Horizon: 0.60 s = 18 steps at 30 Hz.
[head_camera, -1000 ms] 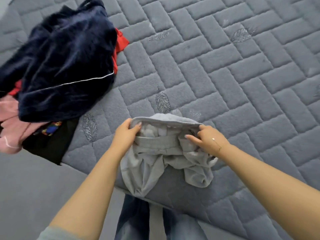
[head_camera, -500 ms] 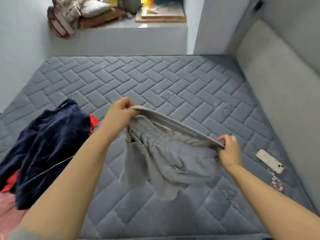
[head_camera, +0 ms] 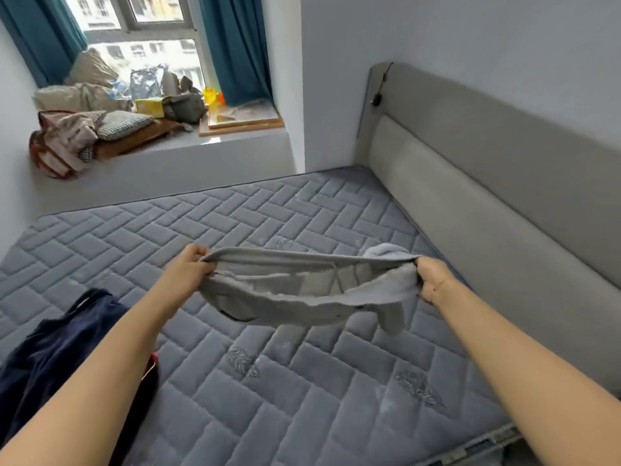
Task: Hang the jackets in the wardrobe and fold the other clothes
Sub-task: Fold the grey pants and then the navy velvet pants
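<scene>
A pair of light grey sweatpants (head_camera: 302,290) is stretched out in the air above the quilted grey mattress (head_camera: 302,381). My left hand (head_camera: 190,265) pinches one end of the waistband and my right hand (head_camera: 433,275) grips the other end. The waistband is pulled taut and nearly level, and the legs flare out below and toward the right. A navy blue velvet garment (head_camera: 57,358) lies heaped on the mattress at the lower left, with a bit of red cloth (head_camera: 154,359) showing at its edge behind my left forearm.
A padded grey headboard (head_camera: 487,203) runs along the right side of the bed. Past the mattress is a window ledge (head_camera: 188,146) piled with cushions, bags and a wooden tray, under a window with teal curtains (head_camera: 235,45).
Both hands lifted the grey sweatpants off the mattress's near edge and pulled the waistband wide and level in the air. My view swung up from the clothes pile to the window and headboard.
</scene>
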Each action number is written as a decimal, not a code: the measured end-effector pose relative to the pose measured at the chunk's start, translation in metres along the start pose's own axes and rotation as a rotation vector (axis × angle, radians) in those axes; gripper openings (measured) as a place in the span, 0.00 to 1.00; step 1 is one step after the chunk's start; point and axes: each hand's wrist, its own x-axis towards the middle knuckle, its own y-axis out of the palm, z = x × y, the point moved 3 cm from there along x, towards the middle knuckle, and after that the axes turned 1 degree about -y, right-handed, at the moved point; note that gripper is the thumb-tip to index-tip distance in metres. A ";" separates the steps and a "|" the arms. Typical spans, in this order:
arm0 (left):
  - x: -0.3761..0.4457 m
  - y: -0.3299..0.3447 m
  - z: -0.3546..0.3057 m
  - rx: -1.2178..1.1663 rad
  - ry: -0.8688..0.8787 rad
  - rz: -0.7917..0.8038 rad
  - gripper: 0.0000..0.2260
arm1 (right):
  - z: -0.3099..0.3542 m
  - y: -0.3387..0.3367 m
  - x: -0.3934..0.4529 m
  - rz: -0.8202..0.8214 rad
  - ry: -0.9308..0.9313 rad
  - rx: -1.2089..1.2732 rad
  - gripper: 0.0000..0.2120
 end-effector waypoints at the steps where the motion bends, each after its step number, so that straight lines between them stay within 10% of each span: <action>1: -0.002 0.002 0.000 0.005 0.010 0.084 0.13 | 0.010 -0.001 -0.003 0.020 -0.068 -0.114 0.14; 6: -0.029 0.026 -0.006 0.078 -0.007 0.662 0.21 | 0.062 -0.002 -0.026 0.139 -0.593 -0.668 0.09; 13: -0.022 0.049 0.001 -0.154 -0.151 0.671 0.05 | 0.062 0.010 0.002 0.534 -0.427 -0.995 0.29; 18: 0.017 0.038 0.003 0.092 -0.146 0.277 0.20 | 0.059 0.025 0.043 0.262 -0.634 -1.219 0.20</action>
